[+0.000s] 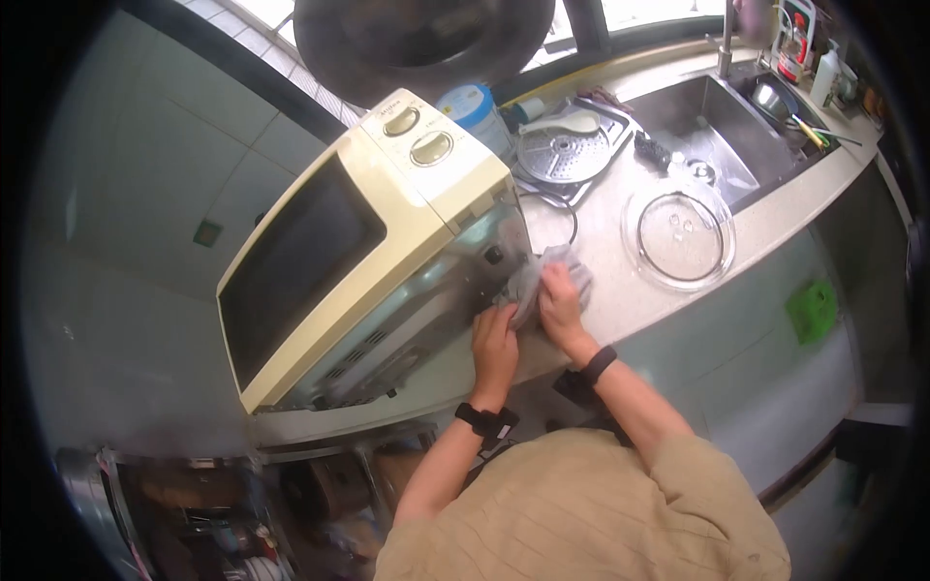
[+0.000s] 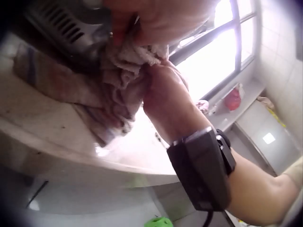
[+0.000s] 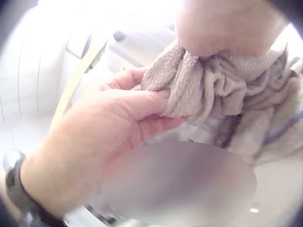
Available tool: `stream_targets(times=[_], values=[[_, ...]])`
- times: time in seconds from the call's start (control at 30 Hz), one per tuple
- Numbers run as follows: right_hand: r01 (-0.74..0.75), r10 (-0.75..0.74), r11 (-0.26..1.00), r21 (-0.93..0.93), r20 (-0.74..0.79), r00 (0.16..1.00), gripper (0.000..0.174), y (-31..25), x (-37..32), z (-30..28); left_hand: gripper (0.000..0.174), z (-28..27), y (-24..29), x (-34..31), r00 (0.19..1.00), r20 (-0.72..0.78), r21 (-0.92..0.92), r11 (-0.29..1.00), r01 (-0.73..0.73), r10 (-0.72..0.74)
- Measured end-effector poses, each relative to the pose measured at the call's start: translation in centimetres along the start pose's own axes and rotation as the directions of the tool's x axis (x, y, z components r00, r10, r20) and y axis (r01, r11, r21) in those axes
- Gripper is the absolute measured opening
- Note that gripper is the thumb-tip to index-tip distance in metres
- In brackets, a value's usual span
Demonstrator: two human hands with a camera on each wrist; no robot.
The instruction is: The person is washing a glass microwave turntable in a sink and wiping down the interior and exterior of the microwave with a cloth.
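A crumpled greyish towel (image 1: 578, 268) is bunched between both hands at the counter's front, right beside a cream microwave oven (image 1: 426, 184). My left hand (image 1: 494, 349) pinches one end of it, thumb on top and fingers underneath, as the right wrist view shows of this hand (image 3: 109, 113). The right hand (image 1: 560, 308) grips the bunched part from above; its fingertips are hidden in the folds. In the left wrist view a striped tail of the towel (image 2: 61, 85) hangs down onto the counter. The microwave stands turned, its vented metal side (image 1: 387, 339) near the left hand.
A round glass turntable plate (image 1: 722, 271) lies on the counter (image 1: 605, 334) to the right, near the sink (image 1: 765, 160). Behind the towel are a perforated metal disc (image 1: 572, 160) with a white spoon on it and a blue-lidded tub (image 1: 465, 102). A wok (image 1: 329, 44) is at the back.
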State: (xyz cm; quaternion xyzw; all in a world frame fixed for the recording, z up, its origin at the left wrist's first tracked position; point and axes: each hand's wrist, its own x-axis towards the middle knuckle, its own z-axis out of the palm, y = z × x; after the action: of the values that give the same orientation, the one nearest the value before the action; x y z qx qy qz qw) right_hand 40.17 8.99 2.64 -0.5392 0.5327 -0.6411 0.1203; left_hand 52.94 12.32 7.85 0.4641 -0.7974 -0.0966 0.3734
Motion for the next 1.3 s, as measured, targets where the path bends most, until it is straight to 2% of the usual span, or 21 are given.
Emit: stream_targets(times=[0.07,0.1,0.13,0.17,0.27,0.33,0.4,0.43,0.47,0.5,0.57,0.63,0.73,0.8,0.93,1.0,1.03,1.13,1.2,1.27,1.3], values=[[0.088,-0.072,0.992,0.095,-0.158,0.985,0.018,-3.8,3.0,-1.5,0.032,-1.7,3.5,2.1,0.998,-0.058,-0.025,0.999,-0.036,0.034],[0.122,-0.093,0.985,0.122,-0.222,0.971,0.020,-5.6,5.1,-2.1,0.033,-2.3,5.1,3.3,0.984,-0.152,-0.062,0.993,-0.103,0.093],[0.185,-0.139,0.963,0.195,-0.227,0.964,0.022,-6.8,6.9,-2.5,0.034,-2.7,6.2,4.3,0.958,-0.249,-0.092,0.981,-0.172,0.145],[0.217,-0.171,0.944,0.247,-0.197,0.965,0.026,-7.2,8.0,-2.6,0.034,-2.8,6.9,5.1,0.957,-0.253,-0.091,0.982,-0.168,0.141],[0.210,-0.189,0.937,0.280,-0.102,0.977,0.027,-6.3,8.7,-2.0,0.034,-2.5,7.3,5.8,0.933,-0.338,-0.082,0.984,-0.159,0.123],[0.021,-0.024,0.969,0.244,0.007,1.000,0.030,-3.3,5.4,-1.2,0.034,-1.4,5.2,4.4,0.967,-0.204,-0.051,0.985,-0.165,0.152],[-0.233,0.204,0.940,0.249,0.138,0.969,0.028,-0.6,0.9,-0.3,0.032,0.1,1.9,1.6,0.982,-0.134,-0.031,0.990,-0.135,0.130],[-0.248,0.216,0.936,0.249,0.149,0.965,0.028,0.3,-1.3,0.1,0.031,0.8,-0.2,-0.1,1.000,-0.025,-0.028,1.000,-0.005,0.004],[-0.045,0.042,0.999,0.019,0.148,0.988,0.028,1.2,-3.0,0.6,0.030,1.3,-1.9,-1.4,0.990,0.080,-0.013,0.993,0.118,-0.116],[0.169,-0.129,0.964,-0.207,0.190,0.973,0.028,1.6,-3.9,0.8,0.030,1.4,-3.1,-2.7,0.989,0.086,-0.008,0.992,0.125,-0.124],[0.135,-0.092,0.976,-0.168,0.240,0.966,0.029,0.2,-3.7,-0.1,0.029,0.8,-4.6,-5.0,0.868,0.165,-0.091,0.869,0.486,-0.469],[0.113,-0.067,0.985,-0.132,0.313,0.947,0.034,-0.8,-3.1,-1.0,0.029,-0.4,-4.2,-4.9,0.840,0.189,-0.077,0.846,0.528,-0.508],[0.059,-0.019,0.990,-0.128,0.297,0.955,0.041,-1.2,-3.7,-0.9,0.031,-1.0,-4.1,-5.1,0.785,0.226,-0.039,0.800,0.599,-0.577],[0.042,-0.006,0.987,-0.156,0.224,0.975,0.044,-2.0,-3.6,0.1,0.035,-0.2,-4.7,-4.7,0.681,0.167,-0.270,0.632,0.727,-0.713],[-0.028,0.051,0.965,-0.260,0.079,0.996,0.050,-3.1,-5.5,4.3,0.039,-0.7,-5.2,-4.0,0.657,0.301,-0.367,0.552,0.749,-0.691],[-0.010,0.040,0.938,-0.346,0.080,0.996,0.049,-4.2,-7.6,6.6,0.042,-1.0,-7.0,-5.2,0.803,0.263,-0.189,0.788,0.587,-0.535],[-0.034,0.064,0.958,-0.284,0.096,0.993,0.050,-4.7,-8.8,7.7,0.042,-1.9,-7.8,-6.0,0.805,0.272,-0.194,0.789,0.583,-0.528],[-0.112,0.138,0.978,-0.175,0.143,0.980,0.051,-6.1,-11.2,10.1,0.043,-5.5,-9.4,-8.8,0.744,0.333,-0.205,0.726,0.656,-0.579],[-0.154,0.176,0.979,-0.131,0.181,0.968,0.050,-6.4,-11.7,10.9,0.044,-6.7,-10.2,-10.1,0.616,0.382,-0.464,0.434,0.772,-0.689],[-0.387,0.389,0.921,-0.040,0.079,0.918,0.051,-6.5,-12.2,11.5,0.042,-7.9,-10.5,-10.6,0.599,0.417,-0.493,0.383,0.781,-0.684],[-0.410,0.412,0.909,0.074,-0.022,0.911,0.049,-6.3,-11.5,11.3,0.040,-8.3,-10.5,-10.5,0.614,0.426,-0.496,0.396,0.773,-0.664]])
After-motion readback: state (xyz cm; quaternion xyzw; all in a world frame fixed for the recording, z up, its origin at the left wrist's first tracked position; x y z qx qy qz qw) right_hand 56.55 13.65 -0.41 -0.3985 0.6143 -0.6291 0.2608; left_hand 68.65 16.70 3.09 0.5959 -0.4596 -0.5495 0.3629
